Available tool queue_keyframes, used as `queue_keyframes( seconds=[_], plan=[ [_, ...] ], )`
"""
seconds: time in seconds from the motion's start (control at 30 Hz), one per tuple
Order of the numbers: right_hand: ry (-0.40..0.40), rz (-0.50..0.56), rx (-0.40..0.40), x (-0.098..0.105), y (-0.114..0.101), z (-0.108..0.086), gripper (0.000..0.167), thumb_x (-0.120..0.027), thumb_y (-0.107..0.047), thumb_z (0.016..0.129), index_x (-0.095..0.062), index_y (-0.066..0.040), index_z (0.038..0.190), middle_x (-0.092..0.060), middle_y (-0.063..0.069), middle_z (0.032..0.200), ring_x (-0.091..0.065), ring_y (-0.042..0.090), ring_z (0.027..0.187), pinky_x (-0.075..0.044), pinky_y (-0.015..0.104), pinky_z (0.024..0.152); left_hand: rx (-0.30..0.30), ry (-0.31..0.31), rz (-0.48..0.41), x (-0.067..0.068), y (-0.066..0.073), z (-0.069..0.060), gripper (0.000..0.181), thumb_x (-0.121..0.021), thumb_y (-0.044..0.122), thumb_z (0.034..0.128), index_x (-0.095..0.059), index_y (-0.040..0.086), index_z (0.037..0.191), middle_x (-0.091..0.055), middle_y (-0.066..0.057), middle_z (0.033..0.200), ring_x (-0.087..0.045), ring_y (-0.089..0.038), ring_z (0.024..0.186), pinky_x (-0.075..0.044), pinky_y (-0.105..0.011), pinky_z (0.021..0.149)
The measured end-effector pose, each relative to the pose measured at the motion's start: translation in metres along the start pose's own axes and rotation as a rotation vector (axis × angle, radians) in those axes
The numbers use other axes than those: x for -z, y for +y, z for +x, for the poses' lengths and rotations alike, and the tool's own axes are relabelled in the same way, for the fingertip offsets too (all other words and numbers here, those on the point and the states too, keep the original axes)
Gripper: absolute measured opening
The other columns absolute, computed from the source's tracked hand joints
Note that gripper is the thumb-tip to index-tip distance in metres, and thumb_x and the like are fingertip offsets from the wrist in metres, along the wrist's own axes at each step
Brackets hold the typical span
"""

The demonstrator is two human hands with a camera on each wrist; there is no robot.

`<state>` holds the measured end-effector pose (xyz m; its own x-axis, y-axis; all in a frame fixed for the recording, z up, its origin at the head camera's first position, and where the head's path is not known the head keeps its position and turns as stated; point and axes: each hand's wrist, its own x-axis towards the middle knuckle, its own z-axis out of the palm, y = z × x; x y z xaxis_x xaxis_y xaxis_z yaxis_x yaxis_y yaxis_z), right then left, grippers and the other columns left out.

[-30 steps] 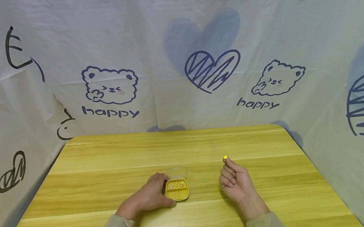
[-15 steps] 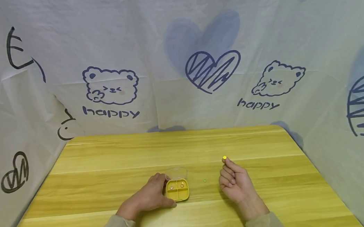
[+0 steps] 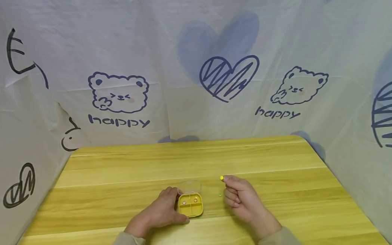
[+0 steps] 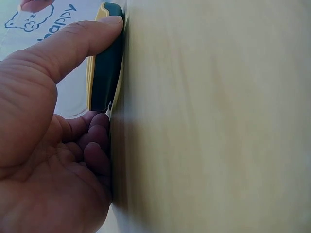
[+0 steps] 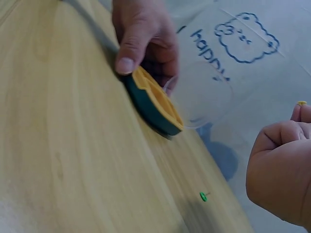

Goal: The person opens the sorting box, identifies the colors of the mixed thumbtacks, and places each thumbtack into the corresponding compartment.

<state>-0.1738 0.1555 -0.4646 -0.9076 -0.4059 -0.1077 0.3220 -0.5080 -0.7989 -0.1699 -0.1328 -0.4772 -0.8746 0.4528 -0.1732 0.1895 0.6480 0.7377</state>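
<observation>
Rounded yellow-and-dark-green four-compartment box (image 3: 197, 209), clear lid (image 3: 190, 185) raised — gripped at left side by left hand (image 3: 162, 210). Right hand (image 3: 245, 198) apart, to right of box, pinching small yellow round-headed piece (image 3: 221, 178). Small green disc-headed tack (image 5: 203, 196) — on wood-grain table (image 3: 118, 172), between box and right hand. Small round pieces (image 3: 184, 203), one in each far compartment.

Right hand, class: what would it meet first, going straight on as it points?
The right hand would probably meet the patterned cloth; its way there looks free, though depth is unclear.
</observation>
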Motion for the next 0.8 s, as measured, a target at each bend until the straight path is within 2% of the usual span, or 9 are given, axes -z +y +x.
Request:
queue_keyframes(
  seconds=[0.17, 0.27, 0.37, 0.47, 0.53, 0.7, 0.8],
  plan=[
    [0.071, -0.149, -0.064, -0.015, 0.007, 0.006, 0.014, -0.058, -0.014, 0.107, -0.063, -0.012, 0.095, -0.035, -0.012, 0.054, -0.031, 0.001, 0.044, -0.027, 0.016, 0.043, 0.000, 0.007, 0.006, -0.001, -0.001, 0.000, 0.072, -0.093, 0.034, 0.0741, -0.056, 0.003, 0.128, -0.055, -0.007, 0.115, -0.049, -0.023, 0.106, -0.046, -0.051, 0.101],
    [0.086, -0.225, -0.095, -0.025, 0.011, 0.009, 0.010, -0.063, -0.013, 0.105, -0.067, -0.009, 0.096, -0.035, -0.012, 0.053, -0.030, 0.001, 0.043, -0.027, 0.016, 0.043, -0.003, 0.015, 0.011, -0.002, -0.002, 0.000, 0.073, -0.094, 0.034, 0.0733, -0.057, 0.002, 0.128, -0.056, -0.007, 0.114, -0.049, -0.023, 0.106, -0.046, -0.051, 0.100],
    [0.077, -0.352, -0.115, -0.033, 0.015, 0.014, 0.012, -0.066, -0.015, 0.104, -0.071, -0.004, 0.099, -0.037, -0.011, 0.053, -0.029, 0.002, 0.043, -0.026, 0.018, 0.043, -0.007, 0.018, 0.010, -0.002, -0.003, 0.001, 0.073, -0.094, 0.034, 0.0734, -0.057, 0.002, 0.128, -0.056, -0.007, 0.113, -0.049, -0.022, 0.105, -0.046, -0.050, 0.099],
    [0.048, -0.562, -0.104, -0.042, 0.020, 0.018, 0.023, -0.068, -0.018, 0.102, -0.072, 0.005, 0.104, -0.039, -0.009, 0.053, -0.029, 0.004, 0.044, -0.028, 0.020, 0.044, -0.008, 0.018, 0.008, -0.002, -0.004, 0.001, 0.073, -0.094, 0.034, 0.0741, -0.056, 0.002, 0.129, -0.056, -0.007, 0.114, -0.048, -0.022, 0.104, -0.046, -0.049, 0.098],
    [0.018, -0.744, -0.064, -0.047, 0.023, 0.021, 0.027, -0.069, -0.019, 0.101, -0.073, 0.008, 0.105, -0.051, -0.007, 0.059, -0.034, 0.005, 0.049, -0.031, 0.020, 0.046, -0.008, 0.015, 0.011, -0.002, -0.005, 0.001, 0.073, -0.094, 0.034, 0.0748, -0.056, 0.002, 0.129, -0.055, -0.007, 0.114, -0.048, -0.022, 0.104, -0.046, -0.048, 0.097],
    [-0.028, -1.181, 0.058, -0.058, 0.032, 0.027, 0.017, -0.070, -0.014, 0.099, -0.079, -0.001, 0.093, -0.073, 0.003, 0.086, -0.047, 0.007, 0.061, -0.041, 0.020, 0.055, -0.011, 0.011, 0.018, -0.003, -0.006, 0.002, 0.071, -0.093, 0.034, 0.0755, -0.056, 0.003, 0.128, -0.055, -0.007, 0.115, -0.047, -0.022, 0.104, -0.046, -0.046, 0.095],
    [-0.060, -1.358, 0.087, -0.064, 0.037, 0.028, 0.014, -0.069, -0.011, 0.097, -0.078, -0.007, 0.088, -0.073, 0.001, 0.085, -0.049, 0.006, 0.058, -0.043, 0.020, 0.055, -0.016, 0.010, 0.024, -0.003, -0.006, 0.003, 0.069, -0.093, 0.035, 0.0760, -0.057, 0.004, 0.126, -0.055, -0.007, 0.115, -0.047, -0.022, 0.105, -0.045, -0.046, 0.095]
  ],
)
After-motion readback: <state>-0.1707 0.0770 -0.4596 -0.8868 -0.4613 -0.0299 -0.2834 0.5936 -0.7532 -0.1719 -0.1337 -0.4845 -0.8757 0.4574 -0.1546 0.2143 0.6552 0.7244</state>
